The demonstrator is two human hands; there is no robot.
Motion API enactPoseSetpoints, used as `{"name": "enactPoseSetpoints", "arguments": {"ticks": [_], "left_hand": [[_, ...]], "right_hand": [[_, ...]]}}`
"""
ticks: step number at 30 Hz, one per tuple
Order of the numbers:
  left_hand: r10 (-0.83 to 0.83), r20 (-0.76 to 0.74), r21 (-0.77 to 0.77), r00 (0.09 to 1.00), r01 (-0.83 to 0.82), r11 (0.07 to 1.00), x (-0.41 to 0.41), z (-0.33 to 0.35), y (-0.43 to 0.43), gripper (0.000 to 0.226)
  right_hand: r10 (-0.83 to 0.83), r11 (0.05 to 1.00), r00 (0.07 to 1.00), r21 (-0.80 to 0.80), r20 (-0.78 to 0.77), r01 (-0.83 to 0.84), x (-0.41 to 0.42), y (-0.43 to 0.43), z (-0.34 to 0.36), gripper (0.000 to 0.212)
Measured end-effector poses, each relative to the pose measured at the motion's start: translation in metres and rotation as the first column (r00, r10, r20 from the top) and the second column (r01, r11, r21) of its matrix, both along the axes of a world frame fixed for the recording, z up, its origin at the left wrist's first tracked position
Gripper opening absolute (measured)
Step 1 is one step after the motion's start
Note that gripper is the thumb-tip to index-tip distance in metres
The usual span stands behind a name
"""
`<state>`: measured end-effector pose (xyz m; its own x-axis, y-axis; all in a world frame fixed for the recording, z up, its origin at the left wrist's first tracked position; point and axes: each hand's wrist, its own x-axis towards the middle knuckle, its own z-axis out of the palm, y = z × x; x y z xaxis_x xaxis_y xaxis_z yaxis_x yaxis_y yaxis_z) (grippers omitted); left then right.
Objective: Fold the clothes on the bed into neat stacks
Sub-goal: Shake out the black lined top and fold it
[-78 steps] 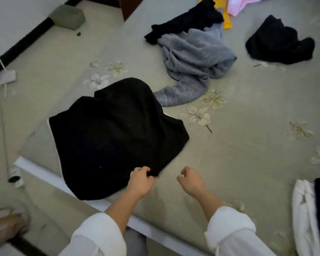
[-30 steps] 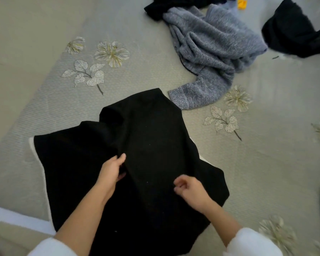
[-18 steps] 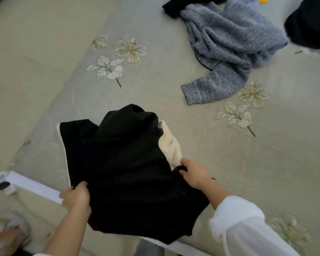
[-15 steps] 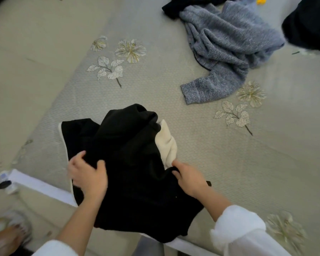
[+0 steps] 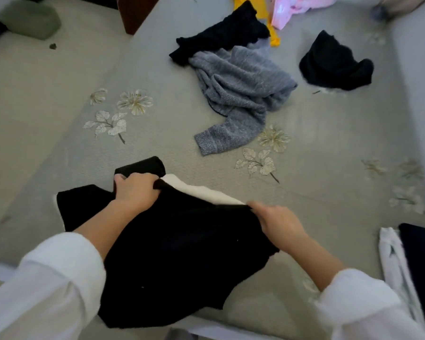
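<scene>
A black garment with a cream lining (image 5: pixel 182 253) lies at the near edge of the bed (image 5: pixel 329 192). My left hand (image 5: pixel 135 190) grips its far edge at the left, fingers curled over the cloth. At the right end of that edge my right hand (image 5: pixel 275 219) pinches the fabric, and the cream lining shows between the two hands. A rolled black part sticks out beyond my left hand.
A crumpled grey knit sweater (image 5: pixel 241 94) lies mid-bed with a black garment (image 5: pixel 221 33) behind it. Another black heap (image 5: pixel 334 65) sits far right. Yellow and pink clothes (image 5: pixel 292 6) lie at the far end. Folded white and dark pieces (image 5: pixel 407 266) are at the right edge.
Both hands moved from the garment's near part to its far edge and now hold it stretched between them. More of the cream lining shows. The camera has tilted up, showing more of the bed.
</scene>
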<state>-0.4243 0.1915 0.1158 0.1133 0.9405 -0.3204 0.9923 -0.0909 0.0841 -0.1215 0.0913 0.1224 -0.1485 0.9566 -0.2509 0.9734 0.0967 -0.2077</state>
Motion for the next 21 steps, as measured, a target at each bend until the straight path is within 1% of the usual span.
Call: {"name": "enactPoseSetpoints", "arguments": {"ticks": [1, 2, 4, 6, 7, 9, 10, 11, 12, 14, 15, 16, 17, 18, 19, 20, 21], "left_hand": [[0.065, 0.131, 0.053, 0.989, -0.072, 0.996, 0.009, 0.020, 0.004, 0.019], [0.111, 0.230, 0.092, 0.967, -0.136, 0.987, 0.022, 0.044, 0.009, 0.021], [0.169, 0.390, 0.153, 0.905, -0.245, 0.957, 0.048, 0.094, 0.017, 0.020], [0.151, 0.544, 0.231, 0.825, -0.320, 0.919, 0.075, 0.142, 0.016, 0.020], [0.128, 0.598, 0.275, 0.792, -0.352, 0.895, 0.088, 0.163, 0.010, 0.021], [0.088, 0.656, 0.355, 0.750, -0.410, 0.840, 0.115, 0.194, -0.009, 0.020], [0.068, 0.686, 0.386, 0.724, -0.442, 0.810, 0.129, 0.204, -0.021, 0.020], [0.049, 0.718, 0.409, 0.694, -0.478, 0.777, 0.142, 0.210, -0.033, 0.020], [0.031, 0.748, 0.421, 0.663, -0.510, 0.750, 0.155, 0.214, -0.045, 0.020], [0.002, 0.810, 0.409, 0.587, -0.567, 0.715, 0.175, 0.217, -0.062, 0.020], [0.000, 0.835, 0.392, 0.550, -0.596, 0.701, 0.182, 0.219, -0.067, 0.021], [0.004, 0.857, 0.372, 0.516, -0.624, 0.688, 0.187, 0.222, -0.070, 0.023], [0.007, 0.881, 0.346, 0.473, -0.655, 0.672, 0.190, 0.228, -0.072, 0.025], [0.002, 0.907, 0.318, 0.421, -0.687, 0.653, 0.192, 0.236, -0.072, 0.025], [-0.020, 0.929, 0.296, 0.369, -0.711, 0.638, 0.193, 0.246, -0.072, 0.025], [-0.050, 0.941, 0.289, 0.334, -0.721, 0.630, 0.194, 0.256, -0.073, 0.024], [-0.086, 0.943, 0.302, 0.323, -0.715, 0.631, 0.196, 0.266, -0.074, 0.023]], "right_hand": [[-0.052, 0.997, 0.998, 0.050, -0.034, 0.054, 0.014, 0.005, 0.016, 0.030], [-0.098, 0.990, 0.991, 0.096, -0.092, 0.107, 0.025, 0.011, 0.034, 0.030], [-0.143, 0.971, 0.966, 0.161, -0.216, 0.179, 0.049, 0.021, 0.077, 0.031], [-0.172, 0.953, 0.916, 0.176, -0.362, 0.248, 0.077, 0.024, 0.129, 0.035], [-0.169, 0.950, 0.884, 0.169, -0.436, 0.264, 0.092, 0.021, 0.156, 0.038], [-0.133, 0.972, 0.820, 0.089, -0.556, 0.217, 0.120, 0.006, 0.200, 0.035], [-0.124, 0.987, 0.816, 0.013, -0.565, 0.159, 0.132, -0.002, 0.215, 0.030], [-0.114, 0.993, 0.841, -0.053, -0.529, 0.101, 0.144, -0.009, 0.224, 0.026], [-0.099, 0.993, 0.889, -0.096, -0.447, 0.063, 0.156, -0.014, 0.229, 0.023], [-0.099, 0.990, 0.972, -0.123, -0.215, 0.074, 0.182, -0.022, 0.231, 0.025], [-0.121, 0.989, 0.983, -0.102, -0.137, 0.108, 0.194, -0.026, 0.234, 0.030], [-0.147, 0.989, 0.983, -0.051, -0.110, 0.142, 0.206, -0.030, 0.238, 0.034], [-0.161, 0.985, 0.979, 0.035, -0.127, 0.166, 0.217, -0.037, 0.245, 0.037], [-0.161, 0.970, 0.971, 0.152, -0.175, 0.188, 0.225, -0.044, 0.253, 0.038], [-0.149, 0.933, 0.957, 0.285, -0.250, 0.220, 0.230, -0.053, 0.262, 0.038], [-0.119, 0.880, 0.927, 0.395, -0.355, 0.264, 0.233, -0.061, 0.270, 0.036], [-0.087, 0.839, 0.865, 0.433, -0.494, 0.331, 0.234, -0.069, 0.278, 0.033]]}}
